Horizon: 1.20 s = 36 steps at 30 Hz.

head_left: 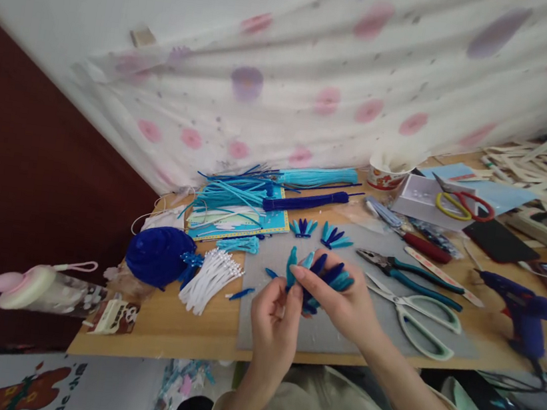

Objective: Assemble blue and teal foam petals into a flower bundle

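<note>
Above the grey mat (256, 334), my two hands hold a flower-like piece of dark blue and turquoise chenille-stem petals (343, 281). My left hand (275, 323) pinches the piece at its lower left, its thumb and fingertips close to an upright turquoise petal. My right hand (341, 305) grips it from the right, thumb pressed near the left fingertips, with petals sticking out behind the fingers. The palms and fingers hide its centre. Two small fans of similar petals, one on the left (303, 228) and one on the right (336, 237), lie just beyond my hands.
Pliers (410, 277), white-handled scissors (415, 314) and a blue glue gun (522, 308) lie to the right. White stems (209, 280) and a dark blue bundle (158, 256) are at left. Blue chenille stems (234, 196) lie behind. A bottle (53, 290) lies at the left edge.
</note>
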Tool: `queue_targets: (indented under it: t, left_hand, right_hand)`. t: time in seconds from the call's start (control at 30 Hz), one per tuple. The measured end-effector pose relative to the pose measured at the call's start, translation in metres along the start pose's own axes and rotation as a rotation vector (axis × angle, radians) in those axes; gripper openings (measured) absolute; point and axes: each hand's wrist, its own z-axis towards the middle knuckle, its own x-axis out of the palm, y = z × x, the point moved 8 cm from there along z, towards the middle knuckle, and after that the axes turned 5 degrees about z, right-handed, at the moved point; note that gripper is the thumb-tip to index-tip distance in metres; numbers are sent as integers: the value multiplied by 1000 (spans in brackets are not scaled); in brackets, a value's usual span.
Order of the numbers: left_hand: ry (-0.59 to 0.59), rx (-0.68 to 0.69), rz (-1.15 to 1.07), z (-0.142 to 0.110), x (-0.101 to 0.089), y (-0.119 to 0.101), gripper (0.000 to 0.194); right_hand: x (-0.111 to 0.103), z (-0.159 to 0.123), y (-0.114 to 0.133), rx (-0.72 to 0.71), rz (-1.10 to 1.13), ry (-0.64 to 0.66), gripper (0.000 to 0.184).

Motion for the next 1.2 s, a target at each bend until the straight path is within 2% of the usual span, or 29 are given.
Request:
queue_targets:
  t: [0.2,0.3,0.43,0.53,0.63,0.73,1.0,1.2]
  left_hand:
    - [70,47,246,5,-1,-3,50]
    - [102,2,220,6,-3,2,52]
    - [96,-17,196,10,-8,9,44]
    - [19,26,283,13,-16,8,42]
    - [1,91,402,13,-17,3,40]
    - [13,149,476,10,-12,-1,38]
    - [54,246,451,5,-4,-8,35]
    - [36,214,381,1,-4,-1,34]
  right_hand:
    - [-9,5,-23,147,94,-67,34]
    - [-6,6,-39,268,143,-34,35]
    - [-11,2,-51,340,51,-18,45]
    - [-15,-6,-49,297,-79,41,52]
    - [-16,-17,-40,176,-240,96,39]
    - [-16,-24,-36,100,-308,107,30]
    - [-19,-29,-44,139,-91,35,35]
    - [-18,-31,-52,220,11,19,47]
